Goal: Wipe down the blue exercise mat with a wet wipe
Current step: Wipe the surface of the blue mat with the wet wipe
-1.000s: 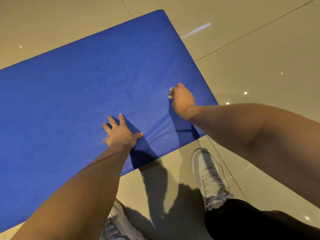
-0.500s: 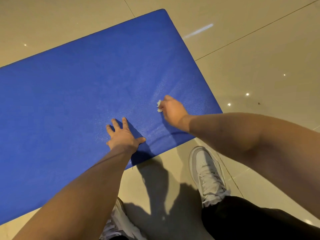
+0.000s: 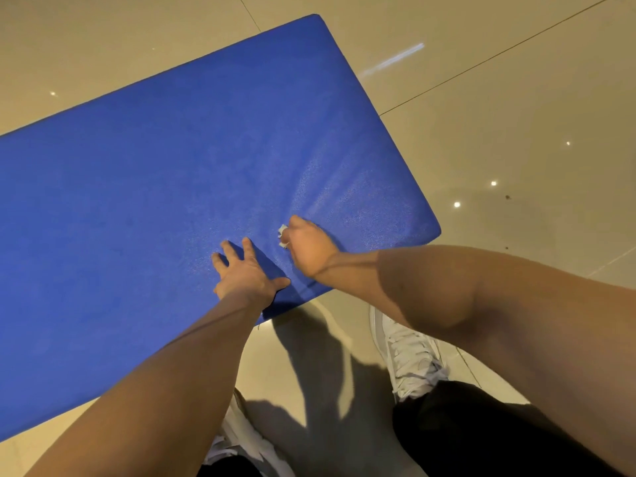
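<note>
The blue exercise mat (image 3: 172,187) lies flat on the tiled floor and fills the left and middle of the view. My left hand (image 3: 246,270) presses flat on the mat near its front edge, fingers spread. Just to its right, my right hand (image 3: 308,247) is curled around a small white wet wipe (image 3: 283,235), holding it down on the mat. Only a scrap of the wipe shows past the fingers. Faint damp streaks fan out on the mat beyond my right hand.
Beige glossy floor tiles (image 3: 499,115) surround the mat. My white sneakers (image 3: 409,356) stand on the floor just in front of the mat's near edge, with dark trousers at the bottom right.
My right hand has dragged the wipe across the mat toward me and to the left, ending close beside my left hand. The left hand has stayed pressed in place.
</note>
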The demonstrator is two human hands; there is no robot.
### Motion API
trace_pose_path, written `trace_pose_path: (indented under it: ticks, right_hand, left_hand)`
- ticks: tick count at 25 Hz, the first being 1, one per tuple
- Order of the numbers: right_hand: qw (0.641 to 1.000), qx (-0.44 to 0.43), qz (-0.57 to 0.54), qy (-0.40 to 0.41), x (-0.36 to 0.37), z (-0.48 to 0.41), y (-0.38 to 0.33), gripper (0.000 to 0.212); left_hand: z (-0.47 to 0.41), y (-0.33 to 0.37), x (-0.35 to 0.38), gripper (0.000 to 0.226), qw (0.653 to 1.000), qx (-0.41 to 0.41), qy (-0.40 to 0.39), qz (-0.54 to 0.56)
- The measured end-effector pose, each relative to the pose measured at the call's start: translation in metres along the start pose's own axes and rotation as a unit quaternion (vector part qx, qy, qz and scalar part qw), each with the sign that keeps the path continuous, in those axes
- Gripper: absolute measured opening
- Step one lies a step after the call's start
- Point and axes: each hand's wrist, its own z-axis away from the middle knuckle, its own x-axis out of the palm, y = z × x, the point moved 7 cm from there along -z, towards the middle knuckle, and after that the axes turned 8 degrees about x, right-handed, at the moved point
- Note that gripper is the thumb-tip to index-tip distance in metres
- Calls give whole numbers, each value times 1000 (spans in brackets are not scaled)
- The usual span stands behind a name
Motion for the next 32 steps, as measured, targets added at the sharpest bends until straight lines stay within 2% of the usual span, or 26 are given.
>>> trace_pose_path:
  ticks: [4, 10, 12, 15, 18, 21, 24, 26, 28, 32]
  right_hand:
    - [998, -16, 63, -6, -28, 5, 32, 20]
    - [993, 94, 35, 62, -66, 16, 113, 21]
    - [990, 120, 29, 68, -67, 22, 113, 22]
    - [990, 112, 31, 86, -69, 28, 100, 25]
    - [987, 115, 78, 83, -56, 28, 97, 33]
    - [982, 142, 56, 114, -40, 34, 74, 34]
    - [993, 89, 15, 74, -3, 34, 24, 29]
    - [998, 52, 1, 21, 13, 38, 2, 30]
    - [1000, 23, 9, 16, 8, 41, 11, 30]
    - [990, 106, -3, 91, -32, 47, 81, 27]
  left_hand:
    - [-1, 1, 2, 123, 1000, -3, 1, -6]
    - [1, 1, 2, 121, 1000, 1, 16, -13]
    - [7, 2, 4, 118, 1000, -3, 15, -2]
    - [14, 2, 7, 121, 1000, 11, 11, -17]
    - [16, 0, 14, 126, 999, 17, 3, -30]
    - [10, 2, 16, 128, 1000, 17, 0, -25]
    - [10, 2, 18, 128, 1000, 16, -4, -24]
    - [10, 2, 19, 128, 999, 14, 2, -28]
    - [7, 3, 19, 128, 999, 17, 9, -34]
    - [6, 1, 20, 128, 999, 19, 8, -40]
